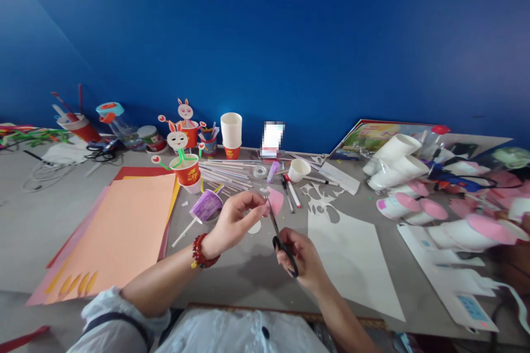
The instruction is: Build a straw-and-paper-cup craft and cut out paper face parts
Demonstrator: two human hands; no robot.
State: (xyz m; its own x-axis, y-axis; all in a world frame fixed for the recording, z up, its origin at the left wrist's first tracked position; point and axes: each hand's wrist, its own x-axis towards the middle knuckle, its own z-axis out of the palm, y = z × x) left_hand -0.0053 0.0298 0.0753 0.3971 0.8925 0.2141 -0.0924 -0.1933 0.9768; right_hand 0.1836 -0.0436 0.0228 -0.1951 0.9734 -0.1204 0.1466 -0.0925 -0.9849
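Observation:
My left hand (238,219), a red beaded bracelet at its wrist, is closed in a pinch at a small piece of pink paper (276,202). My right hand (301,256) grips black-handled scissors (285,252), their blades pointing up to the left fingertips and crossing the pink paper. Exactly where the blades meet the paper is too small to make out. Just left of my left hand a purple-coloured paper cup (206,205) lies tipped, with a white stick. Under the left hand a white paper disc (254,226) shows partly.
Stacked coloured sheets (124,220) lie left. Paper-cup rabbit figures (188,170), paper straws (227,172), markers (292,190) and a white cup (298,170) stand or lie behind my hands. To the right are a cut white sheet (351,253), a power strip (451,281) and pink-topped cups (428,211).

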